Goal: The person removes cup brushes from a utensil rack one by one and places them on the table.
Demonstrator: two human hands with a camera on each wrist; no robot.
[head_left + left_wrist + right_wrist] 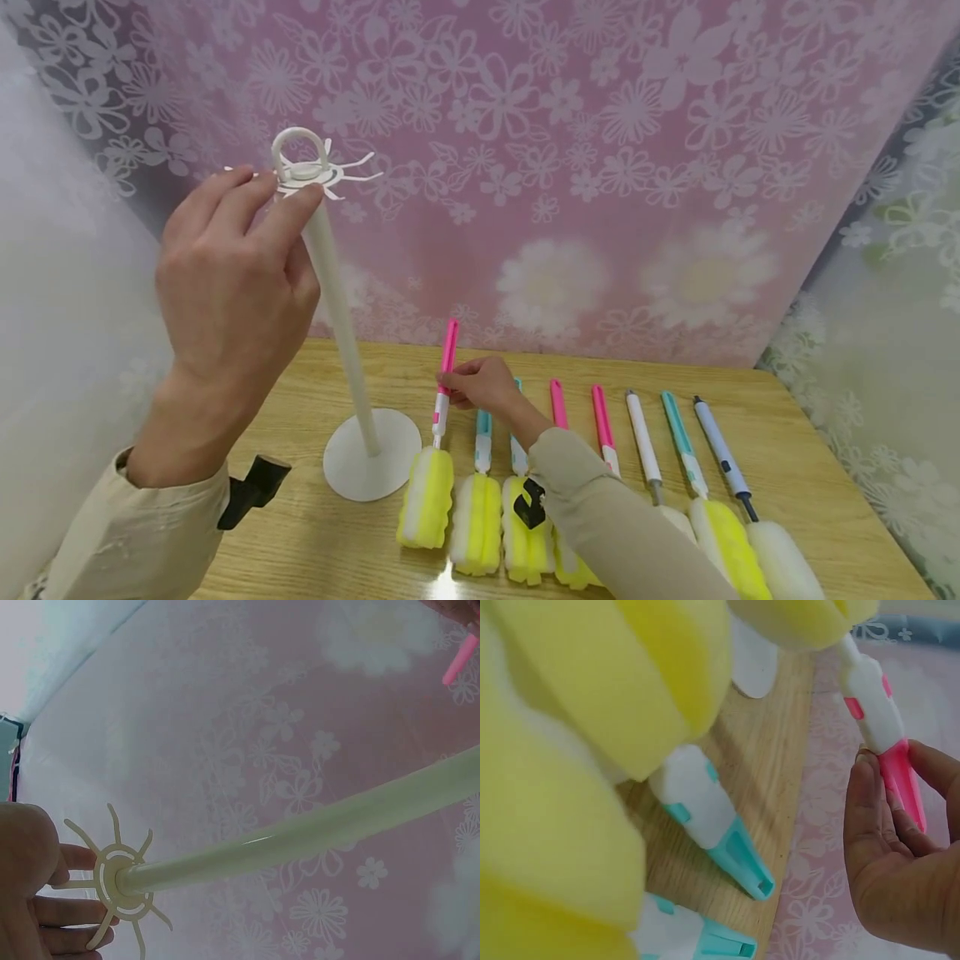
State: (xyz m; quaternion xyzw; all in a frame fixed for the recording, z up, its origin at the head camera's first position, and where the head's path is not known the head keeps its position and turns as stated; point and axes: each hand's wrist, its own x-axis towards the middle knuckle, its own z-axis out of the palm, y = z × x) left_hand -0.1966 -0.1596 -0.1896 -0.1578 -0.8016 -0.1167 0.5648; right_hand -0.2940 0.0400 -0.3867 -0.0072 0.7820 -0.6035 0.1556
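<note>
A white stand (335, 292) rises from a round base (372, 467). Its top carries a ring of thin curved hooks (107, 883) and a loop handle (300, 133). My left hand (236, 275) holds the hook ring at its edge, fingertips among the hooks. My right hand (487, 387) pinches the pink handle of a sponge brush (427, 500), between thumb and fingers in the right wrist view. The handle is tilted up, and the yellow-and-white sponge head points down toward me, beside the base. Whether that head touches the table is hard to tell.
Several more sponge brushes lie in a row on the wooden table (292, 417), including a teal-handled one (483, 433) and a light blue one (720, 442) at the right end. My right sleeve (622, 508) covers part of the row. A flowered pink backdrop (555, 167) stands behind.
</note>
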